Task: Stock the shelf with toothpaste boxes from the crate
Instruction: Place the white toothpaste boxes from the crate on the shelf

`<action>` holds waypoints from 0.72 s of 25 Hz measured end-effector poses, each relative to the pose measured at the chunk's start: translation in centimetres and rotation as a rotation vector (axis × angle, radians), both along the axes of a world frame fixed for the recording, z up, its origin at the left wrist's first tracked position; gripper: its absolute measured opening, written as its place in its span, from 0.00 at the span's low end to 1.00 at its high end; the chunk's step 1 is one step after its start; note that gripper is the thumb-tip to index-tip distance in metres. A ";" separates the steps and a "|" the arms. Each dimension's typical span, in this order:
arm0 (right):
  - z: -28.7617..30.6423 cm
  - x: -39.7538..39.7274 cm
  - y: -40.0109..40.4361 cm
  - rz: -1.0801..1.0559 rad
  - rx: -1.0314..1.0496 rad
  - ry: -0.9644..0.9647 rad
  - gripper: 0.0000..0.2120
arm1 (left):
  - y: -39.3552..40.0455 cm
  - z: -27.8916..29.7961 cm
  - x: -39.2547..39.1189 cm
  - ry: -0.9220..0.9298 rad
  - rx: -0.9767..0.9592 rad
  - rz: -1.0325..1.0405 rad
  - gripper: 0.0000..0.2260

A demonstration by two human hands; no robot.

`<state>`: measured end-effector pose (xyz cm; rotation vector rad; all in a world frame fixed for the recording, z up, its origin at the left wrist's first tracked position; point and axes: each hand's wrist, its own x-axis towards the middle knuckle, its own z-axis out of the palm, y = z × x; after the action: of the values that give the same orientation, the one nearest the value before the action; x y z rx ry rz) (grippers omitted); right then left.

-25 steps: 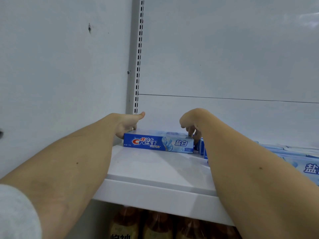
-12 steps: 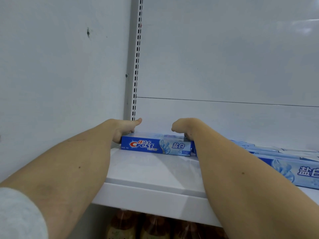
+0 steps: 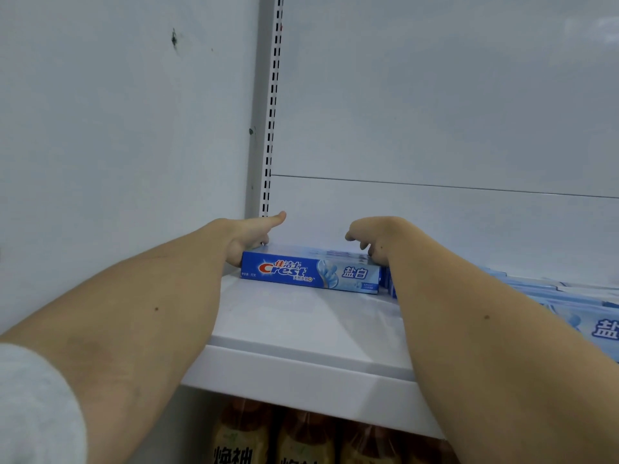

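Note:
A blue Crest toothpaste box [image 3: 311, 272] lies lengthwise at the back left of the white shelf [image 3: 301, 373]. My left hand [image 3: 248, 234] holds its left end, thumb stretched out above it and fingers hidden behind the box. At the right end, my right hand [image 3: 376, 237] has its fingers curled down onto the top of the box. More toothpaste boxes [image 3: 576, 298] lie in a row to the right, partly hidden by my right forearm. The crate is out of view.
A slotted metal upright [image 3: 272, 112] runs up the back corner, with a white side wall to its left. The shelf's back panel stands close behind the box. Brown bottles [image 3: 301, 437] stand on the shelf below.
Both hands stay on the ends of the box near the back panel. The right hand has shifted slightly and its forefinger now sits raised off the box.

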<state>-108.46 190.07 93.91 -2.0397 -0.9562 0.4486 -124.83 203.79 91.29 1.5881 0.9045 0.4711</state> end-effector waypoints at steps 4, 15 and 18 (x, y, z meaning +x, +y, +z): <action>-0.6 0.7 -0.2 0.012 0.002 0.047 0.26 | -0.2 0.1 -0.3 -0.031 -0.003 0.009 0.45; 4.0 -3.1 -2.0 -0.314 0.629 -0.561 0.13 | -2.4 3.6 1.7 0.071 0.642 0.010 0.32; 7.1 -3.8 -5.8 -0.166 0.751 -0.573 0.16 | -6.6 6.5 2.9 -0.196 0.721 -0.148 0.24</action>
<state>-112.29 184.28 100.98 -1.5286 -1.0569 -0.5529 -121.94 197.18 97.83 2.1884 0.4744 0.8960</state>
